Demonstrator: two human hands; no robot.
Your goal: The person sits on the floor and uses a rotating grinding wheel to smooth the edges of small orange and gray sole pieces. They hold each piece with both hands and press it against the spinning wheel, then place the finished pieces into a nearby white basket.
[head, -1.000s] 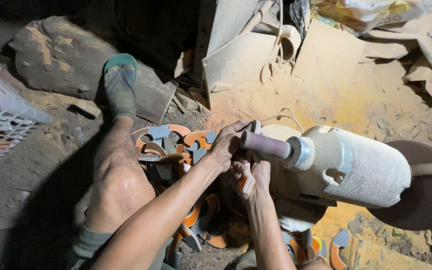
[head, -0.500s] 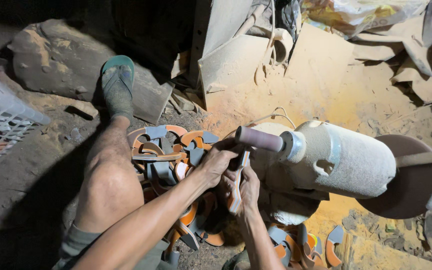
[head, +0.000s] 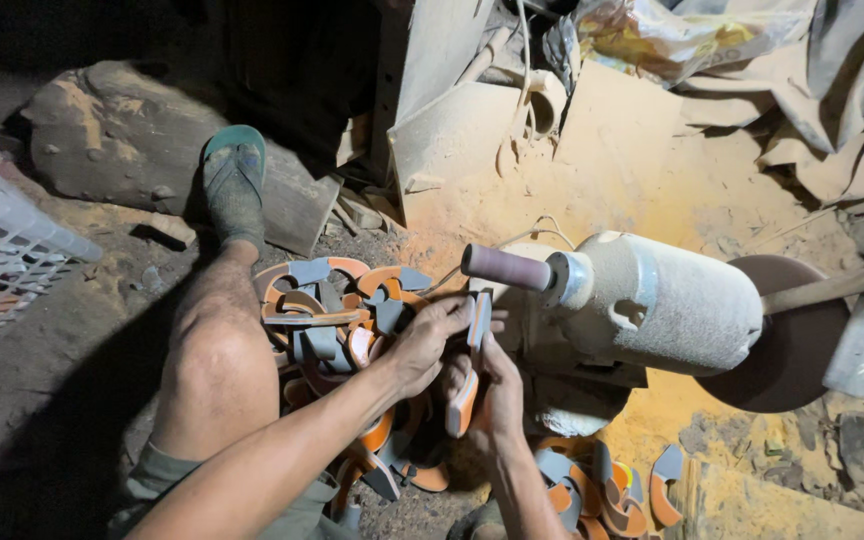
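A rough floor-level workshop, dim and thick with dust. There's the dust-caked motor (head: pixel 667 305) sitting low on the ground, a sanding drum (head: pixel 507 268) on one end of its shaft, a brown disc (head: pixel 797 345) on the other. Yellow-orange sawdust coats the boards (head: pixel 642 150) behind it. Curved orange-and-grey pieces (head: pixel 337 310) lie heaped on the dirt floor, more by the motor's base, and a white plastic crate (head: pixel 7 245) stands at the left edge.

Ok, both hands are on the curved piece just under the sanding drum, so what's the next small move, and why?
Probably lift the curved orange-and-grey piece up to the sanding drum. Left hand and right hand both grip it, its top end sits just below the drum, not touching, with nothing between them.
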